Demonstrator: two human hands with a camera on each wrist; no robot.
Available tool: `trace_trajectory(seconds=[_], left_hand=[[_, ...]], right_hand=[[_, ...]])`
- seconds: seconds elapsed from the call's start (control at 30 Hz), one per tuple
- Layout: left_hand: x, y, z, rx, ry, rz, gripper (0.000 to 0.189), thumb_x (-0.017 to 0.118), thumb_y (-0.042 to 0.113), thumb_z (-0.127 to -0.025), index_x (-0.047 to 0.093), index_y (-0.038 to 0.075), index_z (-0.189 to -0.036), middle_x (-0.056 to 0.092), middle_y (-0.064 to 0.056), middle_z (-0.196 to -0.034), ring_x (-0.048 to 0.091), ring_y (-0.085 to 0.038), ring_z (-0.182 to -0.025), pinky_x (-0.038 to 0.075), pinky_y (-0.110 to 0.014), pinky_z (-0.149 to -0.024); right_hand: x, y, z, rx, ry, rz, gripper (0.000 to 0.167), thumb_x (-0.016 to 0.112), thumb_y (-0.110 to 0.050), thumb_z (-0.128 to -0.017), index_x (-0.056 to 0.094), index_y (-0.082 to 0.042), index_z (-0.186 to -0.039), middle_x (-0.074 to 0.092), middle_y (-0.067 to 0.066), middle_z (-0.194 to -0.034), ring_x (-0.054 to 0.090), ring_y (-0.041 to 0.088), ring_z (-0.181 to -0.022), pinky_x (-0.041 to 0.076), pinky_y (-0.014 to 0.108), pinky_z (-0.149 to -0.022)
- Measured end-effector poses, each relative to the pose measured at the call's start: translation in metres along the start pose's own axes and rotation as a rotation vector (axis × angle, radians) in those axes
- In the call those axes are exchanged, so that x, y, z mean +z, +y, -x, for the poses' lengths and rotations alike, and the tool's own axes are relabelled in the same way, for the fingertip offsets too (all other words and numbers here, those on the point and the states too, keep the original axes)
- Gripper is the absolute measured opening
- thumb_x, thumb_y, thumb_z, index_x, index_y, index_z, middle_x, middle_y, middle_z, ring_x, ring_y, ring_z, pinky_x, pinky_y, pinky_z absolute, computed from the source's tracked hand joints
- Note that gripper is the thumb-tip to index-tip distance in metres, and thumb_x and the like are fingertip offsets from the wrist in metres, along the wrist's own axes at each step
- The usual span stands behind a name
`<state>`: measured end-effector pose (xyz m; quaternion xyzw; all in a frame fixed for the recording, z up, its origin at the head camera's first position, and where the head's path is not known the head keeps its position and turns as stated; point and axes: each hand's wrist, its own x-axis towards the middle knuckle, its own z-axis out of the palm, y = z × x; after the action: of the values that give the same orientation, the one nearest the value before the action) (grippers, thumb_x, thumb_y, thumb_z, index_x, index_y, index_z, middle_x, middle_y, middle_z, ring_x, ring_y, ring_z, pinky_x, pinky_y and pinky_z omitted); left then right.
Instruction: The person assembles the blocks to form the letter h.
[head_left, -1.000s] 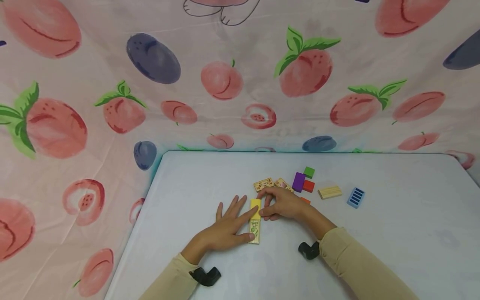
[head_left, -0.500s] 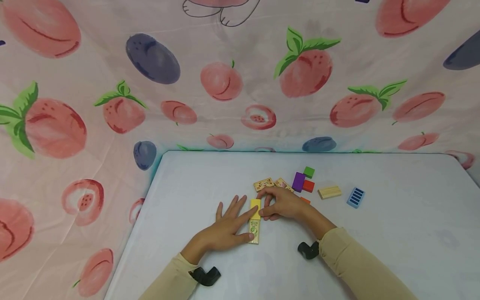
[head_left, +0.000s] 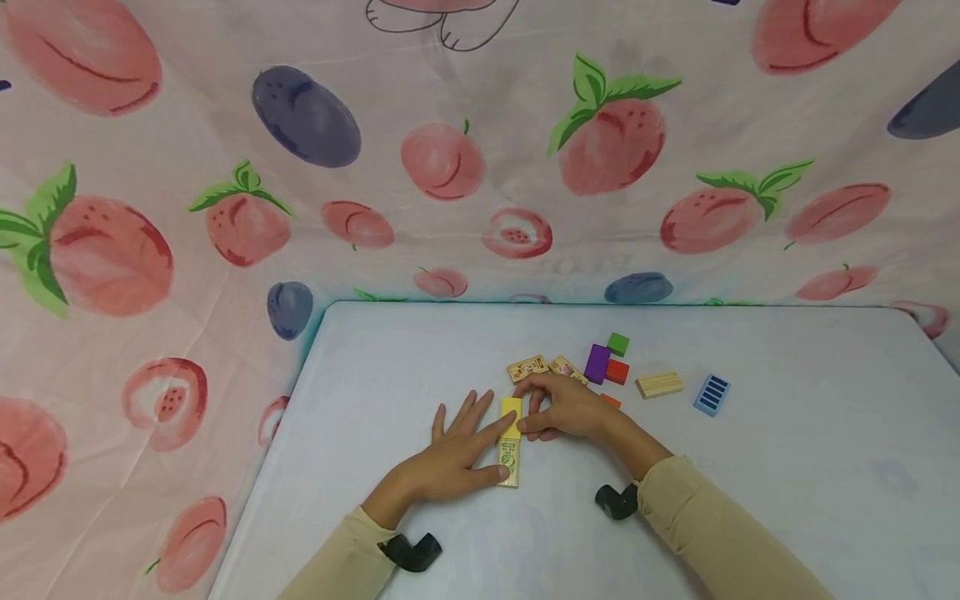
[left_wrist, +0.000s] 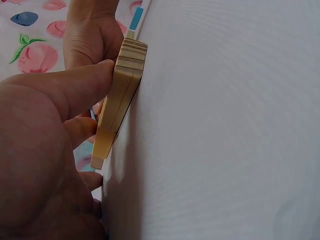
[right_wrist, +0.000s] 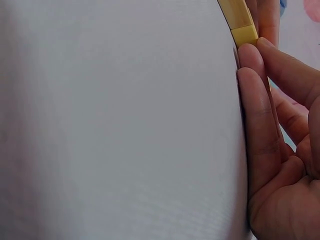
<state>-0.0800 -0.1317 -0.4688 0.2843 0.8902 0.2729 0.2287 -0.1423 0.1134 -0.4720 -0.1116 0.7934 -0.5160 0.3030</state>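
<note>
The left hand (head_left: 450, 454) lies spread, thumb on the pale wooden printed block (head_left: 509, 457), index finger on the yellow rectangular block (head_left: 512, 405) touching its far end. The right hand (head_left: 572, 408), fingers curled, touches the yellow block; whether it pinches, I cannot tell. Light, even pressure should keep the 2 aligned.

Pink fruit-print cloth (head_left: 525, 158) behind, white table (head_left: 795, 467)
</note>
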Motion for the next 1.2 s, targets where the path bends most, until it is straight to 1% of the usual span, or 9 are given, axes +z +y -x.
trace_trajectory(seconds=[0.37, 0.57, 0.63, 0.7, 0.87, 0.93, 1.1, 1.13, 1.2], left_hand=[[0.000, -0.001, -0.001, 0.005, -0.003, -0.015, 0.074, 0.055, 0.054, -0.101, 0.022, 0.034, -0.163, -0.005, -0.007, -0.173, -0.015, -0.031, -0.159, -0.015, -0.071, -0.117], [-0.001, -0.003, -0.001, 0.002, -0.002, -0.005, 0.073, 0.053, 0.056, -0.101, 0.021, 0.034, -0.164, -0.005, -0.006, -0.173, -0.015, -0.030, -0.159, -0.015, -0.070, -0.118], [0.000, -0.003, -0.001, 0.000, 0.002, 0.005, 0.073, 0.051, 0.057, -0.101, 0.022, 0.034, -0.163, -0.004, -0.005, -0.174, -0.014, -0.029, -0.159, -0.015, -0.069, -0.118], [0.000, -0.004, -0.001, -0.002, 0.007, 0.016, 0.072, 0.049, 0.058, -0.102, 0.023, 0.033, -0.163, -0.004, -0.005, -0.174, -0.014, -0.029, -0.159, -0.015, -0.069, -0.118], [0.000, -0.005, -0.001, -0.006, 0.031, 0.043, 0.069, 0.050, 0.056, -0.102, 0.025, 0.033, -0.163, 0.000, -0.005, -0.174, -0.010, -0.029, -0.160, -0.014, -0.068, -0.118], [0.000, -0.006, -0.002, 0.002, 0.065, 0.035, 0.067, 0.052, 0.052, -0.102, 0.030, 0.031, -0.162, 0.006, -0.006, -0.173, -0.004, -0.029, -0.160, -0.009, -0.068, -0.120], [-0.002, -0.009, -0.006, 0.003, 0.195, -0.059, 0.057, 0.064, 0.048, -0.098, 0.050, 0.033, -0.151, 0.030, -0.004, -0.167, 0.022, -0.026, -0.156, 0.015, -0.064, -0.117], [-0.003, -0.009, -0.006, -0.003, 0.214, -0.075, 0.055, 0.066, 0.049, -0.096, 0.053, 0.034, -0.148, 0.034, -0.003, -0.165, 0.025, -0.025, -0.154, 0.017, -0.064, -0.115], [-0.004, -0.012, -0.007, -0.011, 0.239, -0.085, 0.054, 0.069, 0.051, -0.094, 0.057, 0.036, -0.144, 0.037, 0.000, -0.163, 0.027, -0.023, -0.153, 0.015, -0.064, -0.115]], right_hand=[[-0.001, -0.001, 0.002, -0.004, -0.004, -0.013, 0.043, 0.082, -0.016, -0.086, 0.064, -0.009, -0.125, 0.062, 0.011, -0.092, 0.075, 0.020, -0.074, 0.062, 0.034, -0.067], [-0.008, -0.004, 0.002, 0.043, -0.007, -0.075, 0.039, 0.076, -0.025, -0.093, 0.064, -0.013, -0.127, 0.063, 0.012, -0.101, 0.074, 0.023, -0.079, 0.063, 0.035, -0.073], [-0.012, -0.009, 0.003, 0.032, 0.035, -0.053, 0.035, 0.074, -0.027, -0.094, 0.065, -0.013, -0.125, 0.064, 0.012, -0.101, 0.073, 0.024, -0.079, 0.062, 0.034, -0.075], [-0.016, -0.014, 0.004, -0.007, 0.107, -0.004, 0.030, 0.072, -0.027, -0.096, 0.067, -0.013, -0.122, 0.066, 0.011, -0.098, 0.071, 0.024, -0.079, 0.061, 0.034, -0.075], [-0.023, -0.021, -0.002, -0.133, 0.346, 0.259, 0.017, 0.072, -0.026, -0.096, 0.074, -0.015, -0.108, 0.070, 0.003, -0.091, 0.062, 0.019, -0.085, 0.054, 0.032, -0.076], [-0.025, -0.020, -0.005, -0.163, 0.419, 0.351, 0.015, 0.074, -0.025, -0.094, 0.076, -0.015, -0.105, 0.069, 0.002, -0.093, 0.060, 0.020, -0.089, 0.051, 0.034, -0.080], [-0.031, -0.015, -0.011, -0.183, 0.495, 0.449, 0.021, 0.074, -0.025, -0.092, 0.077, -0.013, -0.109, 0.069, 0.009, -0.107, 0.059, 0.030, -0.105, 0.048, 0.048, -0.094], [-0.032, -0.014, -0.012, -0.186, 0.500, 0.463, 0.022, 0.074, -0.025, -0.092, 0.076, -0.012, -0.110, 0.069, 0.010, -0.110, 0.059, 0.032, -0.108, 0.047, 0.050, -0.096], [-0.035, -0.012, -0.015, -0.184, 0.493, 0.484, 0.024, 0.074, -0.025, -0.092, 0.076, -0.012, -0.112, 0.068, 0.011, -0.116, 0.057, 0.035, -0.114, 0.047, 0.052, -0.099]])
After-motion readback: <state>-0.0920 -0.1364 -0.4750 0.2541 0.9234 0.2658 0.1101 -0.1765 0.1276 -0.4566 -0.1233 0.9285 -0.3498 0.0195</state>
